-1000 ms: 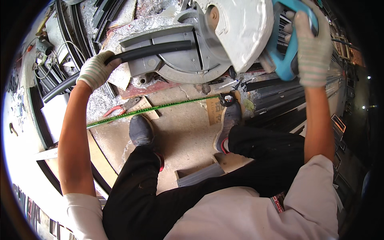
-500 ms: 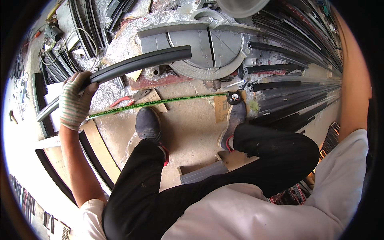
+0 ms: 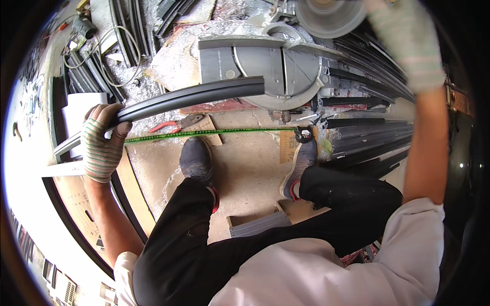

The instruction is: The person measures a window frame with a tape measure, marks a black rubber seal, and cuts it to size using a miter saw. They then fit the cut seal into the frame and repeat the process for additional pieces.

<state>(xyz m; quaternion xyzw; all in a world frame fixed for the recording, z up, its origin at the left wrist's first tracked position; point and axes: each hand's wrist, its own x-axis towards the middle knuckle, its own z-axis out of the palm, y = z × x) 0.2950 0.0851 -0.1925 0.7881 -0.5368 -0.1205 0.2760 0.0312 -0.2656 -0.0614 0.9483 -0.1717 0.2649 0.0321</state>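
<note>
My left hand (image 3: 102,145), in a striped work glove with bare fingertips, is closed around a long dark grey metal profile (image 3: 196,97). The profile slants up to the right, its far end over the front of the mitre saw's round grey table (image 3: 255,71). At the top right, my right hand (image 3: 408,46), also gloved, is raised beside the saw's round blade (image 3: 331,16). Its fingers are smeared by motion and partly cut off by the picture's edge. The blade looks blurred and hangs above the saw table.
An extended green tape measure (image 3: 303,134) lies across the floor in front of my shoes. Red-handled pliers (image 3: 176,123) rest just beyond it. Bundles of dark profiles (image 3: 367,137) fill the right side. A looped cable (image 3: 104,81) lies at the upper left.
My right hand has come into view at the top right, beside the blade. The blade shows more fully. The profile stays in my left hand, its far end now lower in the picture.
</note>
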